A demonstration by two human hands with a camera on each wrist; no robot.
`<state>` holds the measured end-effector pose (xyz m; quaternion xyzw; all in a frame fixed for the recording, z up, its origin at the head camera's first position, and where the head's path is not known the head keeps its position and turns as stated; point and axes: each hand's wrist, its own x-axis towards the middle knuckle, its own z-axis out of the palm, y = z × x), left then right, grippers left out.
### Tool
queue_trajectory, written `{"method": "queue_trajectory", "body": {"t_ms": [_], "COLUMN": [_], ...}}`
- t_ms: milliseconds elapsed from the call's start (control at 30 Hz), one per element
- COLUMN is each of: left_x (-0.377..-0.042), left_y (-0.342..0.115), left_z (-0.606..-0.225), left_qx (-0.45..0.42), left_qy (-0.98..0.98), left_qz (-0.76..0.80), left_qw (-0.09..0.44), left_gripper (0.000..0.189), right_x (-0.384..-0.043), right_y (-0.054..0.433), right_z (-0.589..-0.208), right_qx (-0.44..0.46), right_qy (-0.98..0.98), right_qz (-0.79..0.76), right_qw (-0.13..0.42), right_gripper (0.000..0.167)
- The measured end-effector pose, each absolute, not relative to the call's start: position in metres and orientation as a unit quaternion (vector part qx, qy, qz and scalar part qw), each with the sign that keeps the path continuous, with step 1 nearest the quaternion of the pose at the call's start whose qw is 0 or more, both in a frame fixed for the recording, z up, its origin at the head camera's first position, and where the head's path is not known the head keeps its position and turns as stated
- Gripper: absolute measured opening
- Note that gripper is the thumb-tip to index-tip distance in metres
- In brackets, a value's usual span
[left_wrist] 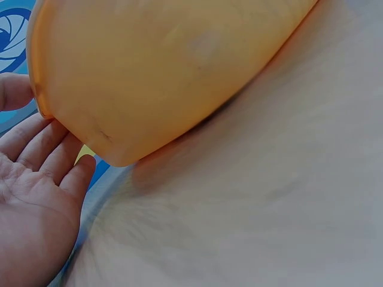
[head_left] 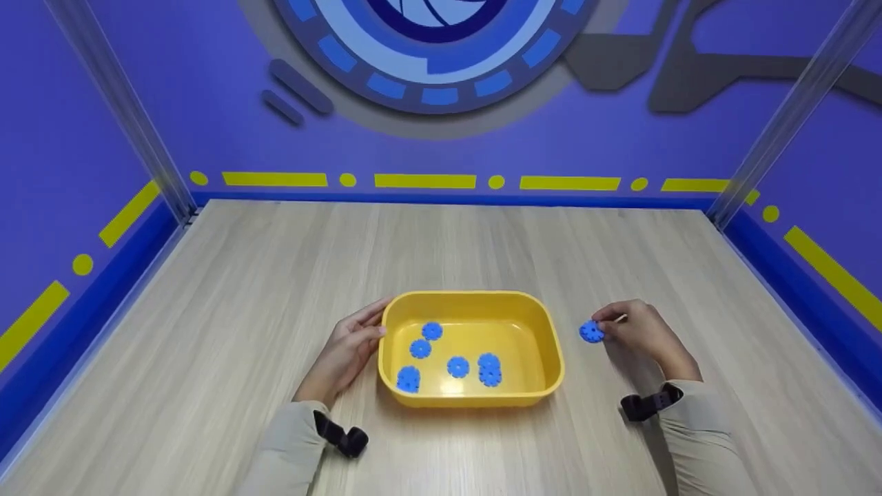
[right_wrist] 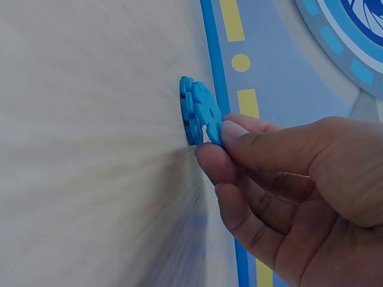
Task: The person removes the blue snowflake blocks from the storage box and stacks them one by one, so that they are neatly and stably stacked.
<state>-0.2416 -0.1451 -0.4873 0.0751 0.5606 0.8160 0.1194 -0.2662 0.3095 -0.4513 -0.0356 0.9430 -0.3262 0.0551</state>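
On the table sits a yellow plastic tub (head_left: 472,400) with several blue notched discs lying in it, one disc (head_left: 457,367) near the middle of its floor. My left hand (head_left: 346,353) holds the tub's left end, thumb at the rim and fingers against the outer wall; the left wrist view shows the tub's wall (left_wrist: 149,78) and those fingers. To the right of the tub, my right hand (head_left: 641,332) pinches a blue notched disc (right_wrist: 207,110) between thumb and forefinger. A second blue disc (right_wrist: 187,110) shows right behind it, low over the tabletop; whether they are joined I cannot tell.
The light wood tabletop (head_left: 275,275) is bounded by blue-purple panels with yellow markings, and by metal posts (head_left: 792,117) at the back corners. Each wrist carries a black strap-on camera (head_left: 648,405). The tub stands between the two hands.
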Motion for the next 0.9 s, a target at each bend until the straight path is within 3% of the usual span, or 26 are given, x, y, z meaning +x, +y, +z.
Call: {"method": "queue_trajectory", "body": {"t_ms": [633,900], "left_x": [-0.242,-0.241], "left_y": [-0.144,-0.145], "left_z": [-0.489,-0.488], "left_qx": [0.091,0.074], "left_qy": [0.563,0.555], "left_qz": [0.812,0.820], "left_qw": [0.121,0.119], "left_gripper": [0.063,0.063], "right_x": [-0.265,-0.263], "right_y": [0.312,0.311], "right_z": [-0.449,-0.438], "right_qx": [-0.040,-0.052], "right_qy": [0.938,0.951], "right_qz": [-0.339,-0.304], "right_qw": [0.066,0.035], "right_gripper": [0.019,0.023]}}
